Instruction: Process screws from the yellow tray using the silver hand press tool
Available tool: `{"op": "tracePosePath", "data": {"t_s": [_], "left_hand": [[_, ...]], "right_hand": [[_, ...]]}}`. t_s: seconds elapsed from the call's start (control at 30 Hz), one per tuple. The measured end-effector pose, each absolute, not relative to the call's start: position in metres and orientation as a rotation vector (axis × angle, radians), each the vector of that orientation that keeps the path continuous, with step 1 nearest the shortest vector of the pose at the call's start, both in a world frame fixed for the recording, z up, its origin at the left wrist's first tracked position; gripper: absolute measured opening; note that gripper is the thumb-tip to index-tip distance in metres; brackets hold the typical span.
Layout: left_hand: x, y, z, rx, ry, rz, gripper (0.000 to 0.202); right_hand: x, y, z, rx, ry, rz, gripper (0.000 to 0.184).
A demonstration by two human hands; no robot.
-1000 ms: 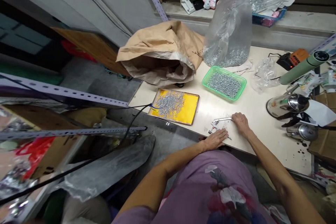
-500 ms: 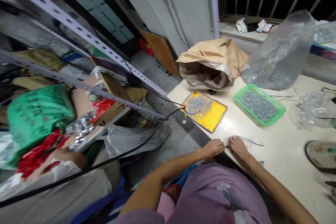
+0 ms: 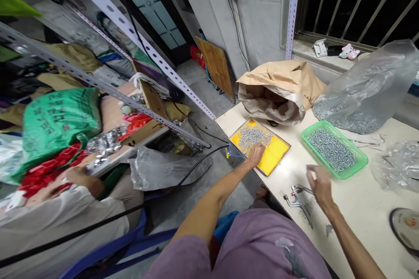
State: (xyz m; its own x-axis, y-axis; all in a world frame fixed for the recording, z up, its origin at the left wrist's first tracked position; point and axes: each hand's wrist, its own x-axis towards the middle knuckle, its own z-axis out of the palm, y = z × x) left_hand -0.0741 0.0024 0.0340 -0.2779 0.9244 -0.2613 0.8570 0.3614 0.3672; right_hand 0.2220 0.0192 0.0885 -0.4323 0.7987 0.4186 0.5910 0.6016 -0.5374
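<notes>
My left hand (image 3: 255, 154) reaches onto a yellow tray (image 3: 272, 151), its fingertips pressed together at the edge of a pile of small silvery metal pins (image 3: 253, 136). Whatever it pinches is too small to name. Over the table, near a green plastic basket (image 3: 362, 163), hovers my right hand (image 3: 321, 186), blurred by motion, with thumb and fingers apart and nothing visible in them. The basket holds many similar metal pins (image 3: 332, 149). Between my hands and the table's front edge lies a metal plier-like tool (image 3: 300, 204), touched by neither hand.
Behind the tray a brown paper sack (image 3: 278, 80) lies with its mouth towards me. A clear plastic bag of metal pieces (image 3: 366, 91) stands beside it. Crumpled clear plastic (image 3: 397, 165) is at right. Left, a person in a white sleeve (image 3: 75, 218) sits by a loaded shelf.
My hands have parted from the table's front edge. The left has moved up onto the yellow tray, the right rightward towards the basket. The plier-like tool now lies exposed. The view has shifted.
</notes>
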Motion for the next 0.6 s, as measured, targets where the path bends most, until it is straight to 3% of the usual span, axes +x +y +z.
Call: {"op": "tracePosePath", "data": {"t_s": [0.2, 0.6], "left_hand": [[-0.077, 0.02, 0.033, 1.906, 2.012, -0.119, 0.026], [-0.086, 0.037, 0.035, 1.876, 2.001, 0.032, 0.021]], "right_hand": [[0.274, 0.063, 0.112, -1.562, -1.935, 0.207, 0.047], [0.282, -0.107, 0.034, -1.64, -2.222, 0.75, 0.035]]}}
